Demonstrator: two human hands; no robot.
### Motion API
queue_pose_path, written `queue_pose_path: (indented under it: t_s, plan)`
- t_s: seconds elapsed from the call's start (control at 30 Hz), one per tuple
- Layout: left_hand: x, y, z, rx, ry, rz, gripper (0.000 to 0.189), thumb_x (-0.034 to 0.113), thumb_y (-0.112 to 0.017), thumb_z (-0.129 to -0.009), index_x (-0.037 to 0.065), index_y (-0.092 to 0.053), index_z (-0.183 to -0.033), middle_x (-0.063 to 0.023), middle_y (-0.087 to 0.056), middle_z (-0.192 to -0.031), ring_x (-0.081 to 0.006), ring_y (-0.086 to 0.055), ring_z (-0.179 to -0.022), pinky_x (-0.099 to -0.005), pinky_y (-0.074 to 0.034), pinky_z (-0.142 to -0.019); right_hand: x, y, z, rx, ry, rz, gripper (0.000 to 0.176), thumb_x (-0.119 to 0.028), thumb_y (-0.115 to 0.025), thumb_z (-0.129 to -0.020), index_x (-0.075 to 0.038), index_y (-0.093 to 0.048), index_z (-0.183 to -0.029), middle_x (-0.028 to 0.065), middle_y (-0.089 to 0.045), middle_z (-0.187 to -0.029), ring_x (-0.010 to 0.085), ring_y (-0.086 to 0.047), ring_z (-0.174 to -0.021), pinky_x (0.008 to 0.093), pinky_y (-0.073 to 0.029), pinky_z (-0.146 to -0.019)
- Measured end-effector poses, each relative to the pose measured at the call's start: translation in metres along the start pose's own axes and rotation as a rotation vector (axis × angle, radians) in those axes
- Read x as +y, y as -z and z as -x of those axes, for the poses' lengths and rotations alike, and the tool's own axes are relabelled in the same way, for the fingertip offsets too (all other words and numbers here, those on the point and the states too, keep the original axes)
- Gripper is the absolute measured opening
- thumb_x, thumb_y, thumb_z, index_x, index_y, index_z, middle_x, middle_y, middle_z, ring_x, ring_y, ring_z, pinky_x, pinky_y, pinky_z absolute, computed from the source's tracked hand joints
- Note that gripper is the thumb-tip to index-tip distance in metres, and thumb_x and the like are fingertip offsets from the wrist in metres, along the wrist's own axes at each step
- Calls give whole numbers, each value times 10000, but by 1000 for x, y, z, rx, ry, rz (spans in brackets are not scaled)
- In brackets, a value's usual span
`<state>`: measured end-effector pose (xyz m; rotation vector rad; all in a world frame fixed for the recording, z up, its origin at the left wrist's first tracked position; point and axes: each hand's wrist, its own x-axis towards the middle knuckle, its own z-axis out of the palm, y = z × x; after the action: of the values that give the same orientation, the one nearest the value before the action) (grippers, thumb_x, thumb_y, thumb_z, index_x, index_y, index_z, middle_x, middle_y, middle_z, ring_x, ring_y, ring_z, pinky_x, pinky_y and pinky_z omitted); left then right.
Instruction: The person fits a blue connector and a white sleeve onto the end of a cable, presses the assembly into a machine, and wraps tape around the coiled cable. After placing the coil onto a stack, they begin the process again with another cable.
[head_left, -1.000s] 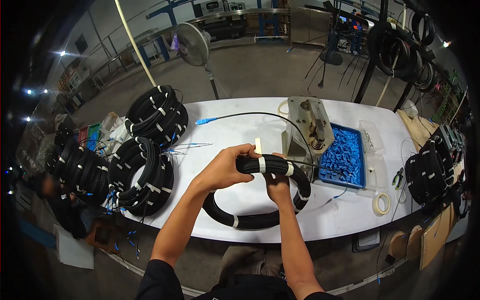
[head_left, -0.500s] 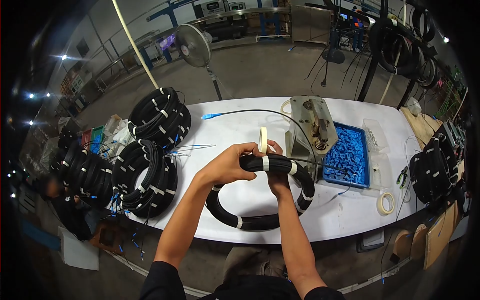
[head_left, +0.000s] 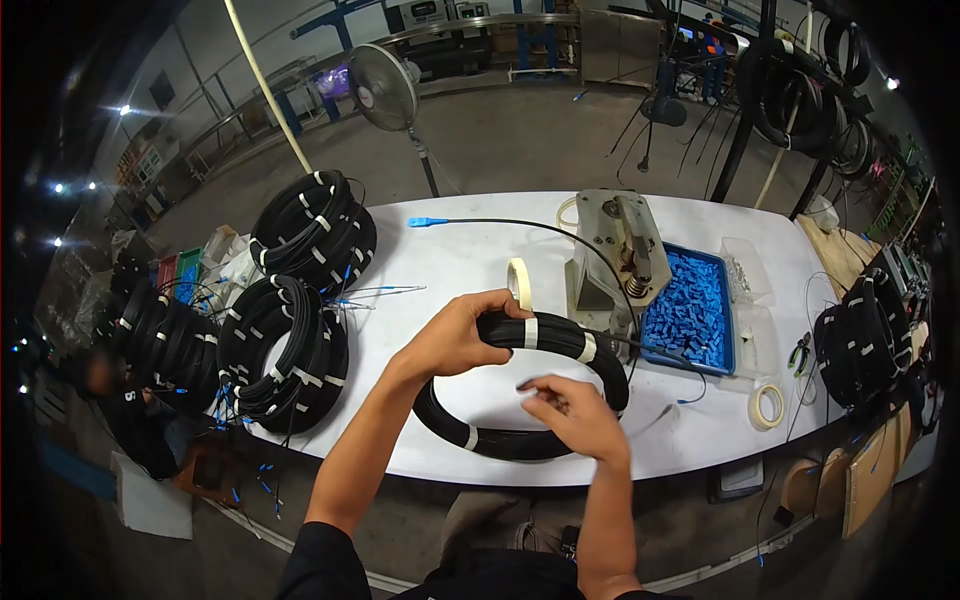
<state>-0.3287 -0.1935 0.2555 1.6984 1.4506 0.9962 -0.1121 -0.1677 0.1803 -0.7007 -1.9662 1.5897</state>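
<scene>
My left hand [head_left: 465, 335] is closed around the upper left of a black cable coil [head_left: 500, 443], its rim tilted up off the table. White tape bands wrap the coil in several places. A cream roll of masking tape [head_left: 519, 285] stands upright just behind it, against my left fingertips. Over the coil's front right side hovers my right hand [head_left: 580, 418], fingers loosely curled and apart, with nothing visible in them. One cable end with a blue connector [head_left: 428, 222] stretches across the table behind the coil; another small blue tip [head_left: 684, 401] lies to the right.
A metal press-like device [head_left: 620, 250] stands beside a blue tray [head_left: 735, 350] of small blue parts. Taped cable coils [head_left: 315, 230] are stacked at left; more coils [head_left: 865, 340] sit at right. A second tape roll [head_left: 767, 408] and pliers [head_left: 799, 355] lie at right. A person [head_left: 140, 420] is at far left.
My right hand has come out from behind the coil's top and moved down toward me. The tape roll has shifted slightly left. My left hand keeps its hold on the coil.
</scene>
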Motion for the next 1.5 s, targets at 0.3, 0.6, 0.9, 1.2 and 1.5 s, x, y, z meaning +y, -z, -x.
queue_pose_path:
  t_s: [0.3,0.6,0.9,1.2,1.5]
  plan:
    - [10,-7,3,-12,140,-96,349,-3,-687,-668,28,-565,-993,-4,-553,-795,-86,-495,-706,-251,-441,-644,-63,50,-119,15,39,758,567,-491,-462,-971,24,-681,-880,122,-603,-721,206,-545,-694,366,-452,-669]
    - [15,-4,3,-5,104,-138,343,8,-682,-657,19,-596,-989,-33,-597,-804,-113,-517,-717,-258,-450,-682,-58,52,-129,-348,-214,124,476,-510,-488,-973,-72,-671,-1015,45,-617,-877,130,-546,-839,307,-438,-723]
    - [-5,-1,-3,147,-156,-341,407,16,-721,-630,27,-643,-1029,-129,-559,-1034,-322,-618,-898,-383,-516,-817,-89,40,-121,-16,51,-358,269,-300,-615,-945,-45,-627,-1032,61,-572,-933,159,-583,-820,379,-537,-759]
    - [-9,5,-10,161,-51,-190,353,25,-753,-613,0,-645,-948,-126,-613,-955,-262,-634,-816,-356,-516,-767,-61,33,-105,-43,209,-689,321,-238,-671,-895,34,-596,-1049,45,-446,-1108,157,-549,-1022,351,-501,-820]
    - [-4,5,-14,185,69,-306,370,59,-796,-603,-6,-604,-913,-129,-643,-907,-242,-654,-795,-343,-519,-733,-54,18,-72,30,481,-396,463,-141,-717,-810,19,-475,-1171,75,-334,-1208,224,-400,-1205,419,-356,-1045]
